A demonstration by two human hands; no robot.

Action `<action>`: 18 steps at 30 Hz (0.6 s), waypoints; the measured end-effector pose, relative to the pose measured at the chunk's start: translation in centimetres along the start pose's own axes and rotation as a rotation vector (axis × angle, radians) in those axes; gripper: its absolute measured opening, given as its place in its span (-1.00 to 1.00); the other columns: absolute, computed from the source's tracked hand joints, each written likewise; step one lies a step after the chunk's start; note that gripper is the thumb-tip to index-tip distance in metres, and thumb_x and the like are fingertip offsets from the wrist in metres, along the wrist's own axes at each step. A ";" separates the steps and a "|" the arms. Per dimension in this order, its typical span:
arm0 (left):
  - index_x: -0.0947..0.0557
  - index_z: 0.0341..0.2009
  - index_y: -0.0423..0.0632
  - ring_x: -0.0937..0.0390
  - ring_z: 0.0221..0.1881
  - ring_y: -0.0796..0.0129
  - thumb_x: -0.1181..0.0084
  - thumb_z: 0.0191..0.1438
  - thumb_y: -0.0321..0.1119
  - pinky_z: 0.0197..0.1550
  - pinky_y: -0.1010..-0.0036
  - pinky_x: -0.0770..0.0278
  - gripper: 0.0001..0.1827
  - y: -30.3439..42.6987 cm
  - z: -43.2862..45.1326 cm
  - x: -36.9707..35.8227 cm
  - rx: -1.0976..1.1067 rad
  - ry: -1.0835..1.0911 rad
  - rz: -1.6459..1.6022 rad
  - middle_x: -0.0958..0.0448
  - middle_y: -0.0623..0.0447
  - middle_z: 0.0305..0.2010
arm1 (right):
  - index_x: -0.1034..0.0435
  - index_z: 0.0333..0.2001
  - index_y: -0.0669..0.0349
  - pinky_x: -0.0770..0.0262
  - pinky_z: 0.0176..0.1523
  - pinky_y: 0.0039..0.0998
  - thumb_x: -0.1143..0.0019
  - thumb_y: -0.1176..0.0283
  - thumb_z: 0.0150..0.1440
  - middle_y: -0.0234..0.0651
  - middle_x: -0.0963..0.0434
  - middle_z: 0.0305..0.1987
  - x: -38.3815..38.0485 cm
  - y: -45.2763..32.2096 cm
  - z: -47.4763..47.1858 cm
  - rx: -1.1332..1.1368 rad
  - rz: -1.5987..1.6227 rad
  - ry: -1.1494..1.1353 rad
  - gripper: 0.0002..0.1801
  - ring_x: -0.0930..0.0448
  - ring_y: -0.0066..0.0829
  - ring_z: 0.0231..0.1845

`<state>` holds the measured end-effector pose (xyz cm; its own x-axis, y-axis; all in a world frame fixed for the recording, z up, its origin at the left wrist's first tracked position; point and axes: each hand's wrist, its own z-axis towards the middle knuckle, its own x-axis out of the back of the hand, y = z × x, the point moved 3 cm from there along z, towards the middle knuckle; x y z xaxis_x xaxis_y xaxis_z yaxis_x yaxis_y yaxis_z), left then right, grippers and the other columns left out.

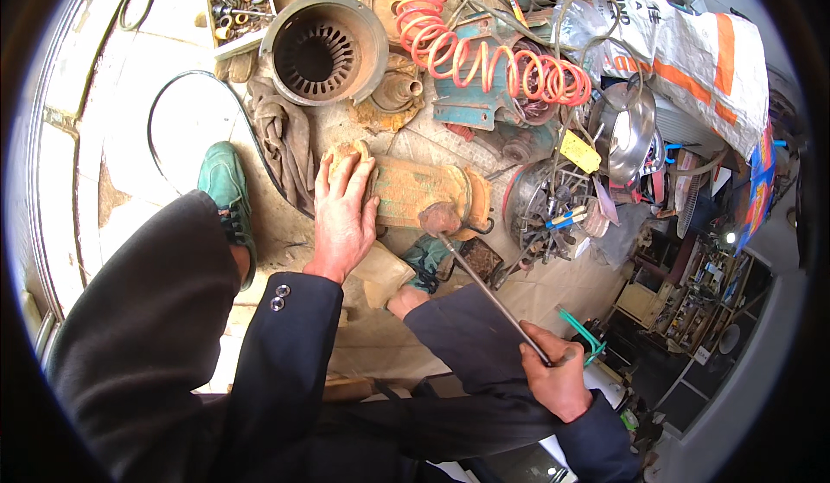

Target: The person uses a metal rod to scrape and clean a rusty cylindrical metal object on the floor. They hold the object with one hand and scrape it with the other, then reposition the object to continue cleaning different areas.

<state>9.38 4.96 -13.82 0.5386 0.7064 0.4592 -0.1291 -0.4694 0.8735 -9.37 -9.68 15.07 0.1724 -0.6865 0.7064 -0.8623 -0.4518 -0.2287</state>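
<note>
A rusty, orange-brown cylindrical machine housing [408, 188] lies on its side on the floor before me, between my feet. My left hand [342, 214] grips its left end, fingers over the rounded end piece [348, 153] and thumb along the near side. In my right hand [554, 369] is the end of a hammer's long metal handle [496, 301]. The rusty hammer head [441, 218] appears over the housing's near side, close to its right-hand flange [478, 197]; whether they touch cannot be told.
A slotted metal motor shell [373, 35] stands beyond the housing, near a brown cloth [275, 126]. Red coiled air hose [447, 45] crosses teal motor parts [467, 103]. On the right are a basin of tools [519, 204], a steel bowl [639, 133] and a woven sack [707, 61].
</note>
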 end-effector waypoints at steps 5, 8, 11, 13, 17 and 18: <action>-0.54 0.34 -0.03 -0.09 0.55 -0.36 -0.26 0.10 -0.52 0.53 -0.02 -0.18 -0.35 -0.3 -0.8 -0.1 -0.011 0.023 0.008 -0.34 -0.18 0.47 | -0.61 0.06 0.39 -0.40 -0.57 -0.34 -0.25 0.54 -0.02 -0.42 -0.30 -0.61 0.1 -3.2 0.2 0.863 -1.093 -0.199 -0.51 -0.43 -0.42 -0.65; -0.54 0.34 -0.04 -0.09 0.55 -0.35 -0.26 0.10 -0.51 0.54 -0.02 -0.16 -0.35 -0.2 -0.3 -0.1 -0.002 0.016 0.011 -0.35 -0.18 0.46 | -0.61 0.04 0.37 -0.24 -0.59 -0.46 -0.21 0.47 0.01 -0.50 -0.23 -0.62 0.2 -4.0 0.3 0.983 -1.242 -0.192 -0.52 -0.35 -0.54 -0.65; -0.54 0.34 -0.05 -0.09 0.55 -0.35 -0.27 0.10 -0.51 0.54 -0.02 -0.16 -0.35 0.0 -0.5 0.1 0.000 0.010 -0.015 -0.35 -0.19 0.46 | -0.62 0.04 0.36 -0.23 -0.54 -0.45 -0.21 0.48 0.00 -0.51 -0.23 -0.60 0.3 -4.2 0.1 0.975 -1.228 -0.155 -0.53 -0.34 -0.54 -0.63; -0.54 0.34 -0.05 -0.08 0.55 -0.35 -0.27 0.11 -0.51 0.55 -0.02 -0.15 -0.36 -0.1 -0.4 0.2 0.004 0.009 -0.016 -0.35 -0.19 0.45 | -0.63 0.03 0.34 -0.25 -0.50 -0.44 -0.22 0.47 0.00 -0.51 -0.23 -0.59 0.7 -4.5 0.2 0.960 -1.191 -0.138 -0.54 -0.36 -0.54 -0.61; -0.54 0.33 -0.05 -0.08 0.55 -0.36 -0.26 0.12 -0.49 0.54 -0.04 -0.15 -0.38 -0.3 -0.5 0.0 -0.010 0.020 0.000 -0.36 -0.19 0.44 | -0.63 0.05 0.32 -0.25 -0.45 -0.43 -0.22 0.45 0.00 -0.52 -0.23 -0.58 1.1 -4.8 -0.4 0.913 -1.151 -0.164 -0.52 -0.37 -0.54 -0.59; -0.54 0.33 -0.05 -0.08 0.55 -0.36 -0.26 0.12 -0.49 0.54 -0.04 -0.15 -0.38 -0.1 -0.5 -0.1 -0.009 0.021 -0.010 -0.36 -0.19 0.44 | -0.63 0.06 0.31 -0.24 -0.44 -0.43 -0.22 0.44 -0.01 -0.52 -0.22 -0.58 1.0 -4.6 -1.6 0.918 -1.184 -0.168 -0.51 -0.37 -0.54 -0.59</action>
<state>8.88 5.20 -13.89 0.5222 0.7220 0.4538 -0.1312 -0.4578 0.8793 -5.98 -7.38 17.95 0.6410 0.2930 0.7094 0.3884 -0.9210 0.0295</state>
